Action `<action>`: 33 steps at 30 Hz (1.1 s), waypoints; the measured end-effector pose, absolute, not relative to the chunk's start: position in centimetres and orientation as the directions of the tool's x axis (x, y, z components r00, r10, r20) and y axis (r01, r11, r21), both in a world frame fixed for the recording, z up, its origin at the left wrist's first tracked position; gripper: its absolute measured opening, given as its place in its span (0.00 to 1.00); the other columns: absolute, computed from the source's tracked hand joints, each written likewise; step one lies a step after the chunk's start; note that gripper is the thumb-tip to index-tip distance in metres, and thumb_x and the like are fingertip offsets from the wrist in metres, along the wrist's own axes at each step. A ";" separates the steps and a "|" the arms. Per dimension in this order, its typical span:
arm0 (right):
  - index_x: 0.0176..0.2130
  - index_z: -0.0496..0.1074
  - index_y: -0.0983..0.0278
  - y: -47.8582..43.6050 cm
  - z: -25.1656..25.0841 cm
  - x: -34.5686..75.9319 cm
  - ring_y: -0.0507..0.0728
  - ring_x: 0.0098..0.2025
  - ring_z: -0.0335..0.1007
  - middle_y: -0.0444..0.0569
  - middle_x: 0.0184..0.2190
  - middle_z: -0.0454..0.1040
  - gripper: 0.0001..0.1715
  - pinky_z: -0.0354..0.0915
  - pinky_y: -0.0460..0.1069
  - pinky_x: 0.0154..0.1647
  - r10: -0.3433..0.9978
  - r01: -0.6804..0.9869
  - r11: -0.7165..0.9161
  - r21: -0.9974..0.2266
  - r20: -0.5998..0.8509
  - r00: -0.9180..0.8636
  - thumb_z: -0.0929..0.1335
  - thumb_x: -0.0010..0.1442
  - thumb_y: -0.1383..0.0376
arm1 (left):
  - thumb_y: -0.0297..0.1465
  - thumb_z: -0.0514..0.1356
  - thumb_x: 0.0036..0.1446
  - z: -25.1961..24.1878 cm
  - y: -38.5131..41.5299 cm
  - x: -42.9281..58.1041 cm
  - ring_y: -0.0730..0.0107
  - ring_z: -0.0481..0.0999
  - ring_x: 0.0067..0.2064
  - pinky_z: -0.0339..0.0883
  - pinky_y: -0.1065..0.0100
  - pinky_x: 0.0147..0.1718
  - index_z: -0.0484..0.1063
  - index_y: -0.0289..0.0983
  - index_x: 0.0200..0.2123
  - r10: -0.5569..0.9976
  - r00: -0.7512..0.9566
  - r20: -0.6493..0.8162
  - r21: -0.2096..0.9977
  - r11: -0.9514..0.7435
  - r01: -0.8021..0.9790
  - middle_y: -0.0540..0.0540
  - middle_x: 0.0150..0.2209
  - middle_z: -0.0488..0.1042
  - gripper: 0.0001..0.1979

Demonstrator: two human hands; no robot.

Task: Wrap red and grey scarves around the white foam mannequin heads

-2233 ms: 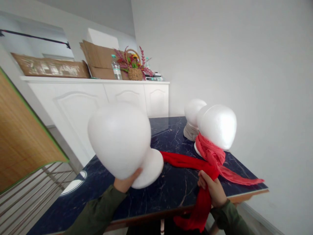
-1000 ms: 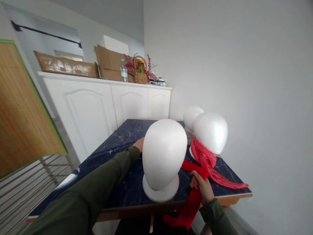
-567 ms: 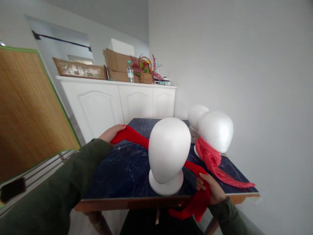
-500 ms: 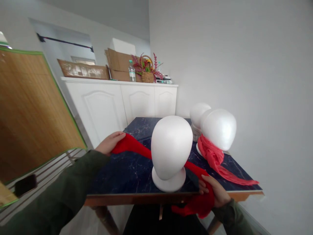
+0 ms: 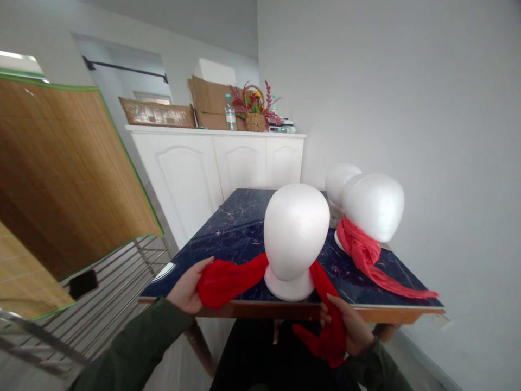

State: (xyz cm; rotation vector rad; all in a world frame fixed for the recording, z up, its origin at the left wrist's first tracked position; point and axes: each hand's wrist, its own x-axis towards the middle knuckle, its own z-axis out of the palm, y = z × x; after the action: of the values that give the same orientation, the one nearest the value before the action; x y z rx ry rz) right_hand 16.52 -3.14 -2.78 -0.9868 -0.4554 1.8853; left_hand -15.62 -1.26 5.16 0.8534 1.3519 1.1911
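A white foam mannequin head (image 5: 296, 228) stands upright at the front edge of the dark blue table. Behind its neck passes a red scarf (image 5: 240, 277), coming forward on both sides. My left hand (image 5: 189, 288) grips one end at the left, low near the table's front edge. On the right, my right hand (image 5: 345, 320) is closed around the other stretch, and its loose end dangles below the tabletop. The part of the scarf behind the neck is hidden by the head.
To the right stands another foam head (image 5: 374, 206) with a coral scarf (image 5: 362, 250) knotted round its neck; a third head (image 5: 341, 182) is behind it. A metal rack (image 5: 114, 277) with bamboo mats is at the left. White cabinets (image 5: 179, 168) carry boxes, a bottle and a flower basket.
My left hand has come down and nearer to me, drawing its scarf end lower. My right hand still grips the other side. The view has shifted slightly left.
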 end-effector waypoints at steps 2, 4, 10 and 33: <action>0.22 0.68 0.66 -3.7 -2.8 15.3 0.48 0.19 0.60 0.43 0.16 0.65 0.13 0.62 0.44 0.24 0.852 -0.615 -0.506 -0.605 -0.461 -0.248 0.68 0.49 0.59 | 0.39 0.50 0.55 4.4 -3.2 -13.6 0.59 0.78 0.33 0.70 0.59 0.38 0.70 0.35 0.29 0.918 0.087 -0.387 0.818 0.385 -0.428 0.44 0.26 0.76 0.15; 0.25 0.70 0.67 -4.1 -2.9 14.1 0.50 0.23 0.65 0.47 0.20 0.70 0.11 0.65 0.46 0.28 0.866 -0.660 -0.479 -0.579 -0.434 -0.248 0.66 0.48 0.61 | 0.39 0.50 0.56 3.5 -4.8 -11.5 0.61 0.78 0.35 0.70 0.62 0.40 0.71 0.33 0.31 0.864 0.275 -0.422 0.638 0.498 -0.588 0.43 0.28 0.77 0.16; 0.30 0.73 0.67 -3.7 -3.7 11.6 0.56 0.31 0.71 0.51 0.29 0.75 0.14 0.65 0.50 0.33 0.934 -0.521 -0.357 -0.776 -0.292 -0.205 0.65 0.45 0.61 | 0.36 0.52 0.53 0.3 -5.9 -6.8 0.70 0.76 0.28 0.68 0.72 0.31 0.74 0.29 0.34 0.781 0.516 -0.350 0.499 0.622 -0.603 0.41 0.28 0.78 0.17; 0.40 0.71 0.64 -3.3 -4.0 11.0 0.56 0.39 0.71 0.47 0.36 0.76 0.19 0.63 0.52 0.45 0.980 -0.226 0.024 -0.974 0.067 -0.185 0.68 0.44 0.72 | 0.24 0.58 0.44 -3.9 -4.6 -1.1 0.52 0.62 0.56 0.55 0.52 0.54 0.61 0.33 0.49 0.940 0.000 0.342 0.823 -0.300 0.482 0.35 0.53 0.62 0.26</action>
State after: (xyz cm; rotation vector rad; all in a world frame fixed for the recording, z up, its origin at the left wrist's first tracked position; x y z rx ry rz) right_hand 10.97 -3.28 -4.01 -0.9106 -1.1971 1.4117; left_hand -1.15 -4.63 -3.92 1.8041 1.4630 1.2533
